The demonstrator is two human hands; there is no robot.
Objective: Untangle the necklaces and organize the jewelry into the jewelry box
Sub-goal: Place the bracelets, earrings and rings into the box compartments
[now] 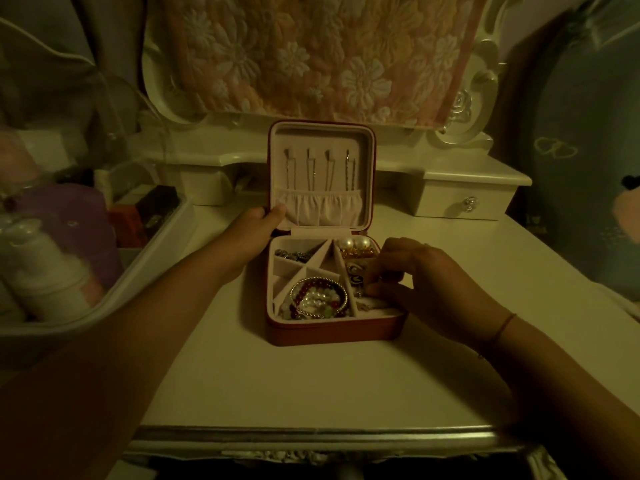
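A red jewelry box [332, 329] stands open on the white dresser top, its lid [322, 133] upright. Several thin necklaces [318, 169] hang from hooks inside the lid above a gathered pocket. In the tray lie beaded bracelets [317, 299], pearl earrings [353, 243], a gold piece [358, 252] and dark items [294, 255]. My left hand [254, 230] grips the lid's lower left edge. My right hand [415, 275] hovers over the tray's right compartment with curled fingers, pinching a small piece of jewelry that is mostly hidden.
A white tray [166, 237] with bottles and cosmetics stands at the left. A small drawer unit [464, 202] with a crystal knob sits at the back right. A floral cloth [311, 57] covers the mirror behind. The dresser's front edge [311, 434] is near me.
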